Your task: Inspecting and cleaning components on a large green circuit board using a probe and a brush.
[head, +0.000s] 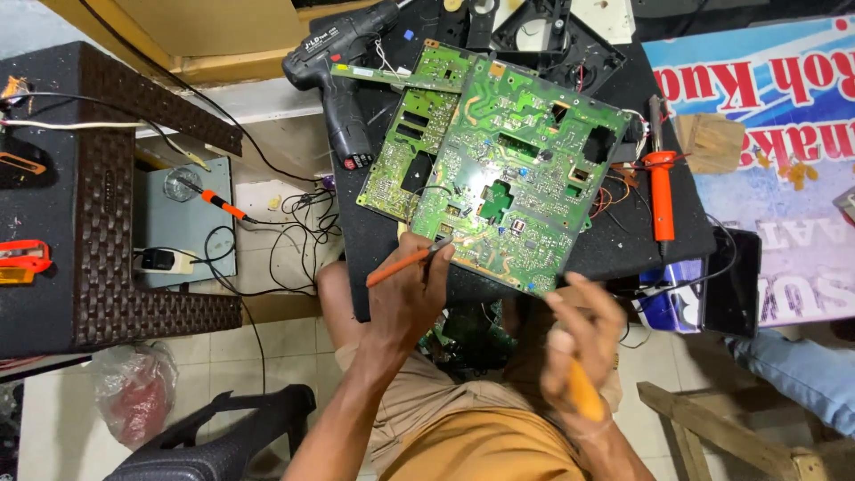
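Right hand (583,343) at 5 o'clock is motion-blurred; yellow tool (583,392) in it unidentifiable. Lower circuit board (410,134) mostly covered by the top board (517,169). Fan housing (557,31) at 12 o'clock cropped. Chair (223,436) cut off at 7 o'clock.

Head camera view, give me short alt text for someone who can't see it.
Seen from above, a person's left hand holds an orange-handled tool to the near edge of a green circuit board on a black mat, while the right hand, blurred, grips an orange handle. A black cordless drill lies behind.
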